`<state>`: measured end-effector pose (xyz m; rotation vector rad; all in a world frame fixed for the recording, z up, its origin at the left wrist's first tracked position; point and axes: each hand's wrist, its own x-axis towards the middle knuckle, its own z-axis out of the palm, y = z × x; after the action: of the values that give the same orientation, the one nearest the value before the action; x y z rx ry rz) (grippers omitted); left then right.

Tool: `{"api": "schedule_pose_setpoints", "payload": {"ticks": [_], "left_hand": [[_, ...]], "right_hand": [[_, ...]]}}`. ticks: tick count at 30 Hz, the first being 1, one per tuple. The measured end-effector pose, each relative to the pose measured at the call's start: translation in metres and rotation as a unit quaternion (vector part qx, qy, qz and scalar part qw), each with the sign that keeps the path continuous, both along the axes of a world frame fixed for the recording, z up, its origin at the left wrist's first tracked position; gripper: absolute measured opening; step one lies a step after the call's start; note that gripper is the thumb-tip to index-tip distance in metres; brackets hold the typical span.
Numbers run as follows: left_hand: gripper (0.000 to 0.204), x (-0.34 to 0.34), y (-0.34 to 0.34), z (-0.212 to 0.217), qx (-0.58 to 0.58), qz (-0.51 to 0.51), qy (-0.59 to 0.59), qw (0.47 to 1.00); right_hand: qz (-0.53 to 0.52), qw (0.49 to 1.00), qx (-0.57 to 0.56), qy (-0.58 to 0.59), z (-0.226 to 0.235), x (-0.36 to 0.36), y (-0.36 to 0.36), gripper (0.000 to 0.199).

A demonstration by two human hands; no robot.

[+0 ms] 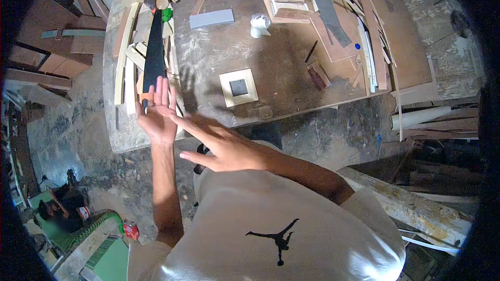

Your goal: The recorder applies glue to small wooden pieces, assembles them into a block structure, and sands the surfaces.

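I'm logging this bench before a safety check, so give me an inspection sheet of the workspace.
Surface: brown worktable, dusty, with whitish scuffs.
Job's things: pale square frame with a grey centre flat near the front edge; black tapered blade on the left, overlapped in view by the left hand.
Clutter: wood strips at left; grey block and white tub farther back.
Hands: left palm up, empty; right hand open, fingertips at the left palm, contact unclear.
Cables: none made out; green coiled line, hose-like, at lower left.
Surroundings: another person at lower left; pale roll at right.
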<state>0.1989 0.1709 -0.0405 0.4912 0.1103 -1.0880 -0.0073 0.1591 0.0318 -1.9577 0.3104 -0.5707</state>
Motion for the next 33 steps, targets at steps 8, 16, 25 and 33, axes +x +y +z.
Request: {"api": "schedule_pose_setpoints", "payload": {"ticks": [8, 16, 25, 33], "left_hand": [[0.067, -0.070, -0.008, -0.012, -0.039, -0.073, 0.029, 0.996], [0.047, -0.053, -0.014, 0.004, 0.051, -0.029, 0.020, 0.998], [0.050, -0.111, -0.048, 0.079, -0.262, -0.196, 0.091, 0.941], [0.059, -0.145, -0.050, 0.091, -0.221, -0.221, 0.089, 0.946]], "right_hand": [[-0.074, 0.993, -0.087, 0.007, -0.047, 0.039, -0.006, 0.084], [-0.015, 0.984, 0.179, -0.020, -0.030, -0.011, -0.017, 0.066], [0.039, 0.759, 0.607, -0.230, -0.068, 0.002, -0.011, 0.082], [0.019, 0.741, 0.624, -0.248, -0.025, -0.010, -0.009, 0.086]]}}
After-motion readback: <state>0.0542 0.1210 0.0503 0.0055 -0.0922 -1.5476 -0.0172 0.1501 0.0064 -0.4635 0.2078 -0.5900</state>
